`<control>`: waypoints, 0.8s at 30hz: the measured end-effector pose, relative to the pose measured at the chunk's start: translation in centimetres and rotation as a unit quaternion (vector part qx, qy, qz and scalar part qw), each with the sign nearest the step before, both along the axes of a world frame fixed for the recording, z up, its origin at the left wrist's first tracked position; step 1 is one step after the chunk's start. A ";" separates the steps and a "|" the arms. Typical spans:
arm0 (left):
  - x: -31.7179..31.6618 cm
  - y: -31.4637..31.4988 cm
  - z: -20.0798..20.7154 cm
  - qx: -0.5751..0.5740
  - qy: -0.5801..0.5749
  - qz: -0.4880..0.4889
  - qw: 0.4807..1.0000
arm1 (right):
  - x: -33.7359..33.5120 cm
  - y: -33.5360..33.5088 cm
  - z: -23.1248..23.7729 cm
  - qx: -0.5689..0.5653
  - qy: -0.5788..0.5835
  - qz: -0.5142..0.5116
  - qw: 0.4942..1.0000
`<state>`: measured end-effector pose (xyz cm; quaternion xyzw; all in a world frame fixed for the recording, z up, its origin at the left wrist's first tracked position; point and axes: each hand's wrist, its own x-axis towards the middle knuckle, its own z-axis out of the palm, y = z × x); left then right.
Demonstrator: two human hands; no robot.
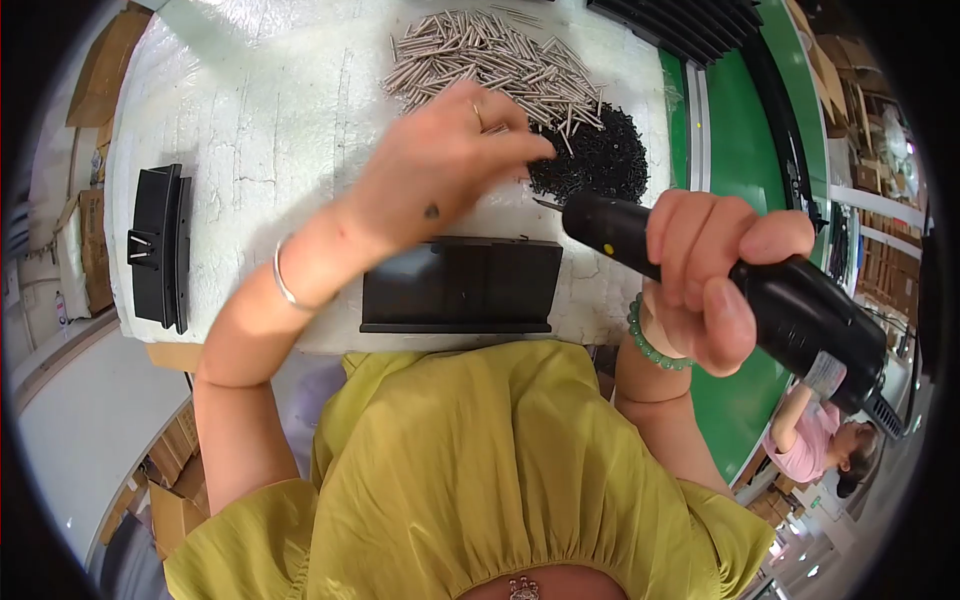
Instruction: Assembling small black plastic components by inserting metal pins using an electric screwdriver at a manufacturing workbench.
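Note:
My right hand (712, 270) is wrapped round a black electric screwdriver (805, 325), whose bit points left toward a heap of small black screws (610, 160). Above the table, my left hand (450, 160) is at the left edge of that heap, fingers drawn together. Motion blurs them a little, and whatever lies between the fingertips cannot be made out. Behind my left hand spreads a large pile of slim silver metal pins (480, 60). Just below the hand, a black rectangular plastic part (460, 287) lies near the table's front edge.
Another black part (158, 248) with two small pins stands at the table's left. Black ribbed parts (690, 25) are stacked at the far right. A green surface (745, 300) with a metal rail borders the right side. A person in pink (815, 440) is farther right.

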<state>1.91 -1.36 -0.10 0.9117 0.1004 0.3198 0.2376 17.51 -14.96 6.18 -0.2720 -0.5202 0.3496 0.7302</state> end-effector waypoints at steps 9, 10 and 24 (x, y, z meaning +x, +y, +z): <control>1.7 3.9 0.3 0.240 0.183 -0.157 0.940 | 1.5 -0.8 0.0 0.009 0.001 -0.029 1.000; 1.9 3.9 0.6 0.272 0.181 -0.168 0.930 | 1.3 -0.9 0.2 0.009 -0.001 -0.030 1.000; -0.2 4.3 -0.1 0.089 0.071 -0.117 0.987 | 1.3 -1.5 0.3 0.002 0.012 -0.052 0.999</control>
